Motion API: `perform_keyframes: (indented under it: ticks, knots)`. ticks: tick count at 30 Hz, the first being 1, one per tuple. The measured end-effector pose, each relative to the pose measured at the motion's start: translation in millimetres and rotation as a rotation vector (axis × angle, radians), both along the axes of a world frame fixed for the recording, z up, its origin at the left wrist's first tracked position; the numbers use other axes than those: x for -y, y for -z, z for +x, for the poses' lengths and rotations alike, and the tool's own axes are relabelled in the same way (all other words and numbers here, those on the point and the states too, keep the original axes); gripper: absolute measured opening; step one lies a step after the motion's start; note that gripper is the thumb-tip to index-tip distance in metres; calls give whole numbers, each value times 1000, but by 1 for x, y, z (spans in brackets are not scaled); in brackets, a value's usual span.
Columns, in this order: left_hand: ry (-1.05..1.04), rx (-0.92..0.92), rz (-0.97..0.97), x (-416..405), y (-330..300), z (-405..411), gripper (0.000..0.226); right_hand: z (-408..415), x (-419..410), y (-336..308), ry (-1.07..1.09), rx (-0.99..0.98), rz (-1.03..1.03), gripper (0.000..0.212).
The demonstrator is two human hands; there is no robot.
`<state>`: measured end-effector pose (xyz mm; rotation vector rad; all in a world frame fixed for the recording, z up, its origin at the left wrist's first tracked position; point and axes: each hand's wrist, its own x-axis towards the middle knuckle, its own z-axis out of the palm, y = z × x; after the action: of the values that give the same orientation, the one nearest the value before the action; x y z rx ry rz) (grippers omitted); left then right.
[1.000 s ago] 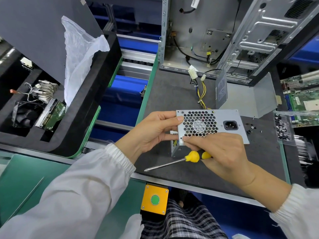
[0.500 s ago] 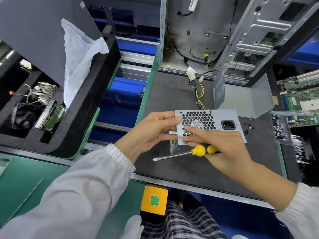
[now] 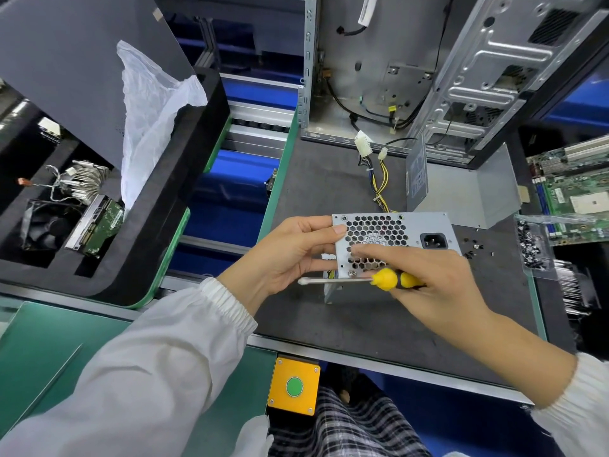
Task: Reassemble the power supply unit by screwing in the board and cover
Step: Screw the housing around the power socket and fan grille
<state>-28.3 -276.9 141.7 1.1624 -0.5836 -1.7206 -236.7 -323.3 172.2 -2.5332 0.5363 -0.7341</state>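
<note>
Your left hand [image 3: 290, 255] grips the left edge of the power supply unit [image 3: 392, 245], which stands on the grey mat [image 3: 329, 186]; keep it braced. A screw [image 3: 352, 274] sits in the lower-left corner. Your right hand [image 3: 428, 278] holds the screwdriver [image 3: 362, 280] sideways, fingers curled round its handle; turn the tip onto that screw squarely before driving.

Power supply unit [image 3: 392, 239]: grey metal box, standing on the dark mat with its honeycomb fan grille and black power socket facing up toward camera. A silver screw [image 3: 352, 274] sits at the face's 7 o'clock corner. Cover [image 3: 461, 189]: grey bent sheet, lying separately at 1 o'clock.
</note>
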Motion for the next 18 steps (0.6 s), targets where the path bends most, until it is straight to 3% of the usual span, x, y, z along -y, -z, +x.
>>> perform_keyframes:
  ticks: [2,5,8,18]
  knots:
    - [0,-4,-9,0,0,0,30,-2,9,-17,29,-59,20,28]
    - [-2,0,-8,1,1,-1,27,-8,34,-53,41,-341,21,38]
    - [0,-18,-4,0,0,-1,29,-13,51,-89,-49,-518,-26,34]
    - [-9,12,-11,0,0,-2,28,-12,33,-131,-206,-700,-516,15]
